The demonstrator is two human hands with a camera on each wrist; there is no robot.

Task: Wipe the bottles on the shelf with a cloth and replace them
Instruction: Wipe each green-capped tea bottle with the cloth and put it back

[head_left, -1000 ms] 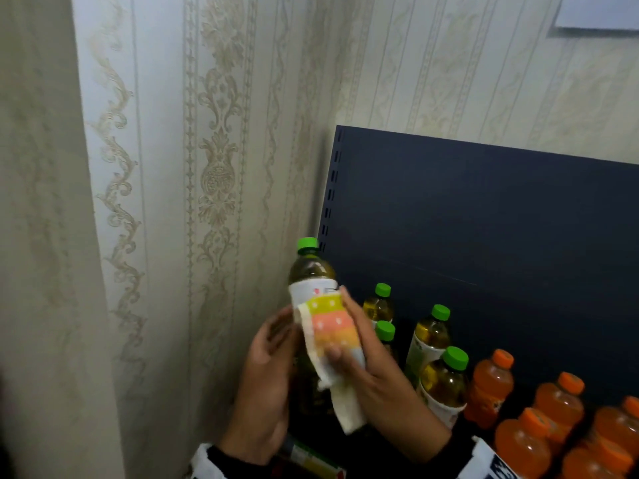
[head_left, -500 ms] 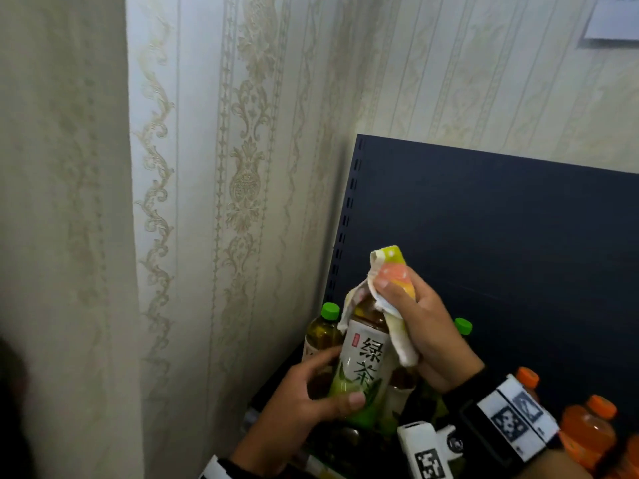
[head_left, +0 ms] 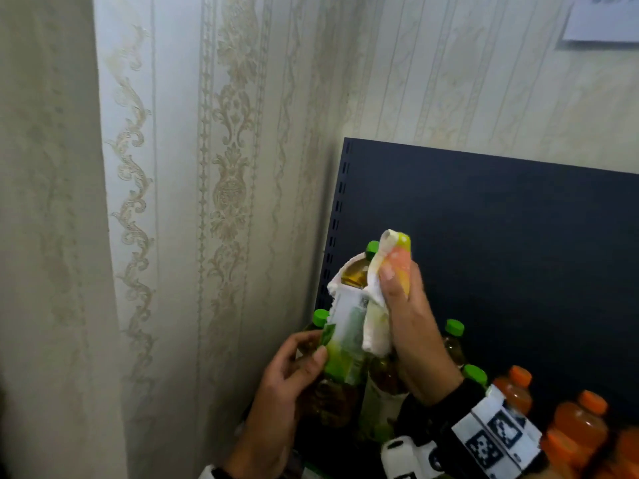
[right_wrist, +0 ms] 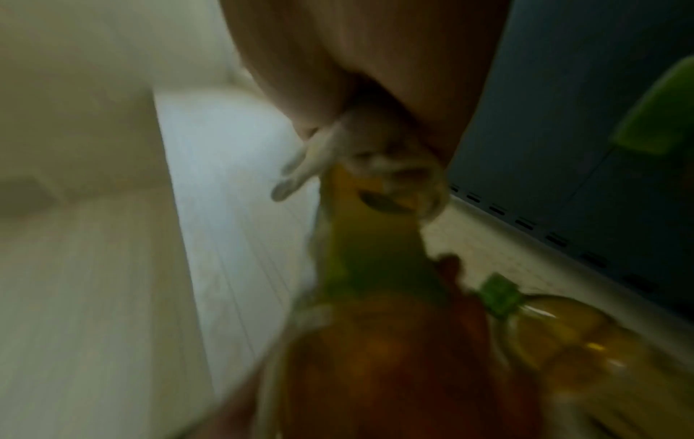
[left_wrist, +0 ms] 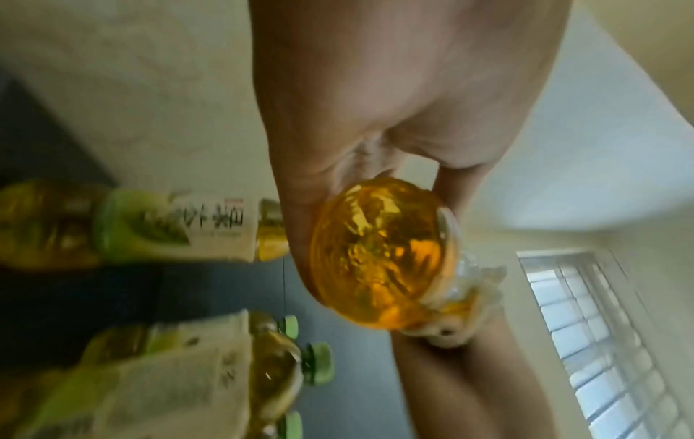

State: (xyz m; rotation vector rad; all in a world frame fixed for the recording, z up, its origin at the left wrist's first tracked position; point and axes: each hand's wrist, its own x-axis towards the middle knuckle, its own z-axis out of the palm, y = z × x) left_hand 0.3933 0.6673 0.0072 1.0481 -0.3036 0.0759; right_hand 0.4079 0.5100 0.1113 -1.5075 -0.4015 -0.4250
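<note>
Green-capped bottles (head_left: 453,340) and orange bottles (head_left: 581,423) crowd the shelf (head_left: 501,236); left hand (head_left: 287,385) grips the tea bottle (head_left: 345,333), right hand (head_left: 411,319) clutches the cloth (head_left: 377,323) against it.

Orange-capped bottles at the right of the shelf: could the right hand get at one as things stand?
Probably not yet. The right hand grips the cloth against the green tea bottle held by the left hand. The orange-capped bottles stand unobstructed nearby, so once the cloth is released they look reachable.
</note>
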